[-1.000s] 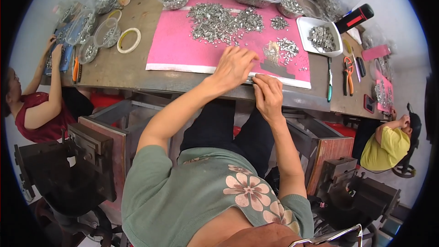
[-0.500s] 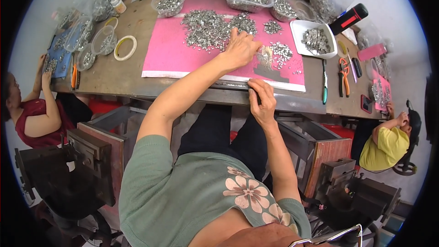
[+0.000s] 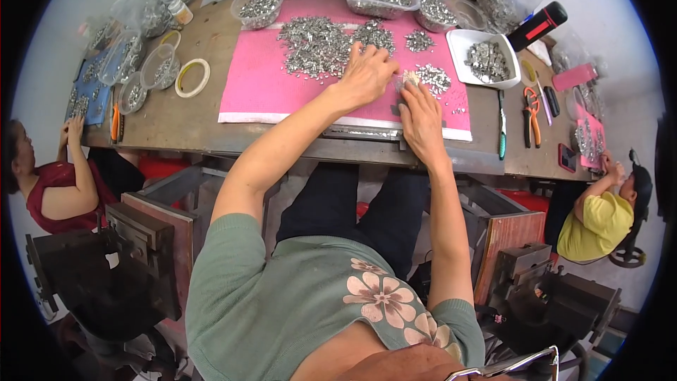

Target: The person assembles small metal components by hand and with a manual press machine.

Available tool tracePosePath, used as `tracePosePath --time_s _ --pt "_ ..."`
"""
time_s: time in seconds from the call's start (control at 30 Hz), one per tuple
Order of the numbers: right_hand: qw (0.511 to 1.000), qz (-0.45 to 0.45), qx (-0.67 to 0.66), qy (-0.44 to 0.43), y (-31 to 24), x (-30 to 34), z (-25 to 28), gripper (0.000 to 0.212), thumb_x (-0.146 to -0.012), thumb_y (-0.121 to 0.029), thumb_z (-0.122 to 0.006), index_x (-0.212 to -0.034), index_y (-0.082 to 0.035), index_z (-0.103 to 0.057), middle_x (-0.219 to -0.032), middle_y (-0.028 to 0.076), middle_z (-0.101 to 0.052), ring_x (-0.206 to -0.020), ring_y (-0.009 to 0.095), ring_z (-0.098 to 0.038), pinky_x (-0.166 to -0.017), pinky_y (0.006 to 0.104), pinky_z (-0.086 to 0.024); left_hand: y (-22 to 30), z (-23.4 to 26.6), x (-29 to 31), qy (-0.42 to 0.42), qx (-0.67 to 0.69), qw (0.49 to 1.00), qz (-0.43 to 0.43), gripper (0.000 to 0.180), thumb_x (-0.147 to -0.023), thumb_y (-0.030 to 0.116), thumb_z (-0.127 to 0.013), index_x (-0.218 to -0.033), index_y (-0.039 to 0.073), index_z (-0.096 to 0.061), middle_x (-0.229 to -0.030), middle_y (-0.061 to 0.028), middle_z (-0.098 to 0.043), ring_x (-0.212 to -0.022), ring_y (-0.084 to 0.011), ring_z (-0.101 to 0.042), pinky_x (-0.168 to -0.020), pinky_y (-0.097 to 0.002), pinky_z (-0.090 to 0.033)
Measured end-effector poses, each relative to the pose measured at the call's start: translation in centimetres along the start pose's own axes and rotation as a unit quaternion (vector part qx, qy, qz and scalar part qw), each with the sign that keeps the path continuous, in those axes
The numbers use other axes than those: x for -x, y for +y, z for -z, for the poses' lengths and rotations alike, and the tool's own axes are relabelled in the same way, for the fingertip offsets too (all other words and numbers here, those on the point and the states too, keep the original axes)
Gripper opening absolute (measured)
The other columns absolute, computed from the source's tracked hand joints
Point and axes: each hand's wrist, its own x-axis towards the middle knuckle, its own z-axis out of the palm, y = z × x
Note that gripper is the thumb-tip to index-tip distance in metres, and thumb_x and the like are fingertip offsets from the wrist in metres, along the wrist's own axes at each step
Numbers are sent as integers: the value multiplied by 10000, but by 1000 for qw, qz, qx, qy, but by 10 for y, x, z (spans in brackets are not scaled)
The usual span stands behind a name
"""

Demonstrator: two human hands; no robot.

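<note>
My left hand point(image 3: 367, 76) reaches over the pink mat point(image 3: 257, 88), its fingers bent and apart at the right edge of a wide pile of small silver metal pieces point(image 3: 308, 44). Its fingertips are partly hidden, and no piece shows plainly between them. My right hand point(image 3: 423, 118) lies with fingers stretched forward on a flat grey metal plate point(image 3: 431, 130), covering most of it. Past those fingertips is a pale patch of pieces point(image 3: 411, 79). A smaller heap of shiny pieces point(image 3: 433, 79) lies just right of them. Along the bench edge runs a narrow metal channel point(image 3: 363, 133).
Clear tubs of pieces point(image 3: 377, 5) and a white tray point(image 3: 458, 63) stand behind and right. Right of the mat lie a toothbrush point(image 3: 501, 123) and orange-handled pliers point(image 3: 532, 116); a tape roll point(image 3: 192, 77) lies left. One person point(image 3: 63, 187) sits at each side.
My right hand has moved from the bench edge up and right onto the metal plate, covering it. My left hand has shifted slightly left at the pile's edge.
</note>
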Motion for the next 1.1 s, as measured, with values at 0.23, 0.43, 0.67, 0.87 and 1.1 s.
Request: tracePosePath --time_s 0.23,0.43,0.67,0.87,1.1 --pt "992 29 -27 -116 0 8 20 283 -1005 -133 -575 -1248 -16 -661 -1383 123 -627 -1391 342 -476 -1159 518 -308 5 6 31 -6 -24 999 -44 254 -839 122 -669 -1058 153 -794 -1188 -95 -644 -1234 -310 -519 -1100 -653 -241" --pt "993 32 -105 -32 5 8 31 178 -952 -58 -628 -1094 -10 -724 -1138 133 -728 -1165 338 -640 -1021 419 -463 4 21 32 21 26 999 -15 114 -855 153 -712 -956 137 -762 -1042 -76 -660 -1113 -279 -560 -1039 -576 -304" --pt "990 -45 -130 28 5 14 21 136 -867 -7 -689 -998 -24 -719 -916 126 -677 -879 311 -615 -802 414 -477 10 10 27 3 -5 1000 20 178 -825 206 -761 -955 108 -690 -943 -75 -661 -1014 -287 -572 -962 -522 -331" --pt "994 -34 -99 22 6 7 16 130 -854 -25 -716 -983 -32 -735 -869 114 -652 -842 297 -609 -770 395 -476 22 6 21 1 -101 994 31 174 -852 245 -757 -954 126 -682 -919 -56 -662 -990 -280 -580 -964 -527 -318" --pt "998 -29 -59 1 8 -6 4 138 -826 -99 -770 -960 -69 -766 -820 87 -616 -843 284 -591 -769 420 -437 13 25 17 -107 -42 993 35 101 -840 217 -739 -910 144 -737 -954 -113 -697 -1051 -319 -599 -972 -545 -315"
